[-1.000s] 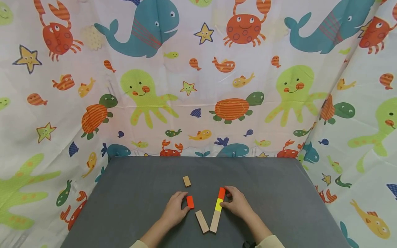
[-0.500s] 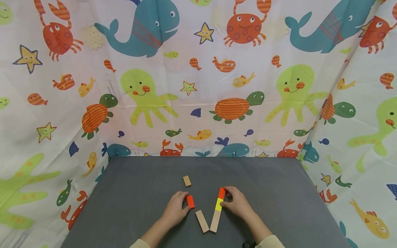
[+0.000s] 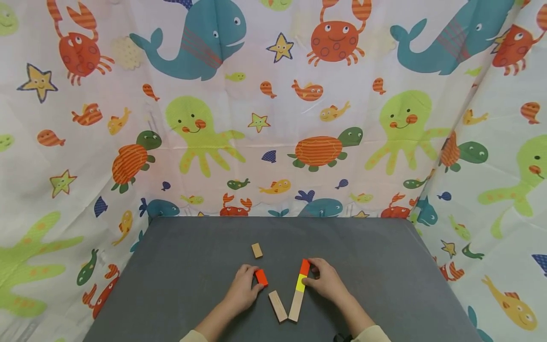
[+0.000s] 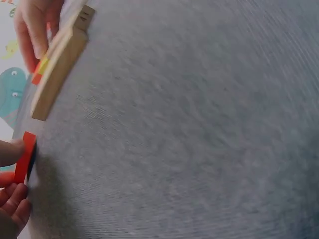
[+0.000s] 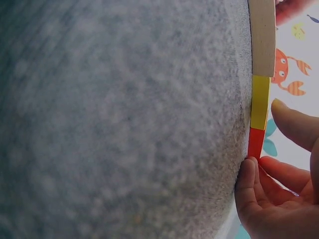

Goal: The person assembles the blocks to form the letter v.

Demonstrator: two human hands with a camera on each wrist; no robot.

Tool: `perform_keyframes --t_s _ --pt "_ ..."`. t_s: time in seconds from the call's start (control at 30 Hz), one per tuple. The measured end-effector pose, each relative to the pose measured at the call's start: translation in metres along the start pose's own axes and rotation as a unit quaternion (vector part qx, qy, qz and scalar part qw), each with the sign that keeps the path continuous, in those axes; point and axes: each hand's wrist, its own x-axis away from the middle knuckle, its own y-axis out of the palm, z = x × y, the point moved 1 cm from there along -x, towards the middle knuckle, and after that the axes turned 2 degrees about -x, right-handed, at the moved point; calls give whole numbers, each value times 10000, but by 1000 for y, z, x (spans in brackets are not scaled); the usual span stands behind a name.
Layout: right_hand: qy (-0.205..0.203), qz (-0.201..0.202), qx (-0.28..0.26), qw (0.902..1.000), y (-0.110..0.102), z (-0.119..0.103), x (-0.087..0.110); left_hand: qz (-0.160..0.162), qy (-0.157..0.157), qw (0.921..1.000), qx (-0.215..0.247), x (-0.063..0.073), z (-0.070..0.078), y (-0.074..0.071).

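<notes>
My left hand (image 3: 241, 289) pinches a red block (image 3: 261, 278) between thumb and fingers at the left of the table. In the left wrist view the red block (image 4: 25, 157) leans, with shadow beneath it. My right hand (image 3: 328, 280) rests at a line made of a red block (image 3: 305, 266), a yellow block (image 3: 301, 282) and a longer wooden block (image 3: 296, 305), end to end. In the right wrist view its fingertips (image 5: 247, 172) are right at the end of the red block (image 5: 256, 142); the thumb is apart, over the yellow block (image 5: 259, 102).
Another long wooden block (image 3: 278, 306) lies slanted between the hands; its near end meets the line's near end, forming a V. A short wooden block (image 3: 257, 250) lies farther back. The grey table (image 3: 196, 247) backs onto a curtain (image 3: 273, 142) printed with sea animals.
The red block in my left hand has turned slightly, its far end shifting left. My right hand and the other blocks keep their places.
</notes>
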Motion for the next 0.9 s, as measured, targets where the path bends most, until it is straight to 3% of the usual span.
perform_keyframes --t_s 0.27,0.6,0.9 --pt "-59 24 -48 10000 1 0 -1 61 152 9988 -469 1 0 5" --pt "-30 34 -20 10000 2 -1 1 -123 219 9992 -296 2 -1 3" --pt "-5 73 22 10000 1 -3 1 93 373 9989 -269 1 -5 4"
